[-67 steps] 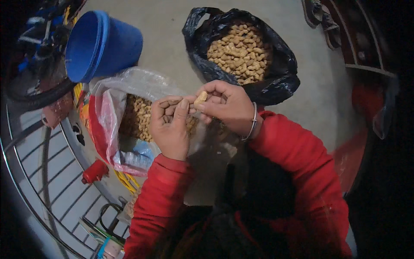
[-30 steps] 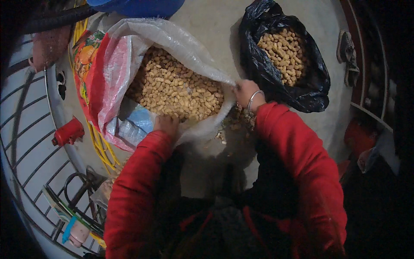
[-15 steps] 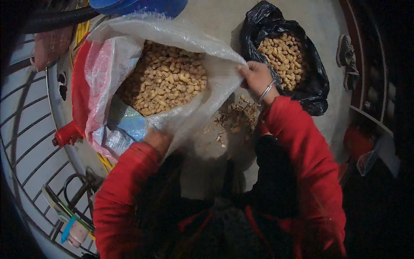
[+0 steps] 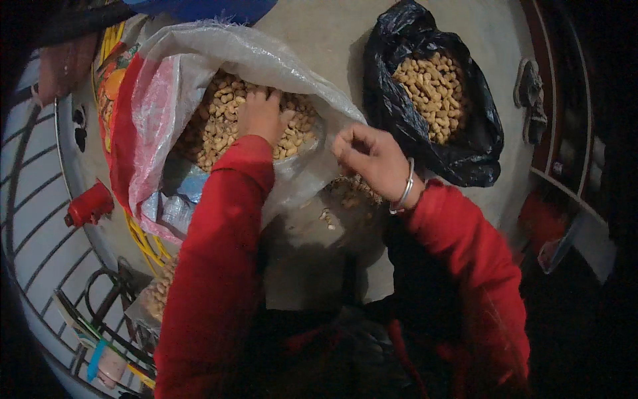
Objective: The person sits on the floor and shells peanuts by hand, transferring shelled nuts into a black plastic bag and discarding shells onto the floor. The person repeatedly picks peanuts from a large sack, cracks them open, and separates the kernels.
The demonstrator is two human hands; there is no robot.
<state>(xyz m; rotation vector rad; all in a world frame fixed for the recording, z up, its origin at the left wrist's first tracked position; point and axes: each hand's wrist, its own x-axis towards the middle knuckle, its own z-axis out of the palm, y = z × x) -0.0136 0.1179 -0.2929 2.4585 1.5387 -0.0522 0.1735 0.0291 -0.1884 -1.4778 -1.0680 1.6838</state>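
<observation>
So the biggest thing here is the sack (image 4: 252, 50), pinkish-red and white, lying on the floor in front of the person, a bit to the left. Its mouth gapes toward the person, which I'd guess is why the nuts inside are so easy to get at. Off to the right sits a black plastic bag (image 4: 478, 159), also wide open and within arm's reach, probably for the same reason. Just a slice of a blue bucket (image 4: 206, 8) shows past the sack, and a pair of shoes (image 4: 531, 100) is over by the right side.

The left hand (image 4: 262, 120) is down inside the sack, palm down, fingers on the nuts; can't tell if it's gripping any. The right hand (image 4: 372, 153) is half curled right by the sack's near-right rim, bracelet (image 4: 407, 189) on the wrist. Can't tell if it's pinching anything.

Smallest stuff: unshelled peanuts (image 4: 216, 126) in the sack, more peanuts in the black bag, and some scraps (image 4: 326, 217) on the floor below the right hand.
</observation>
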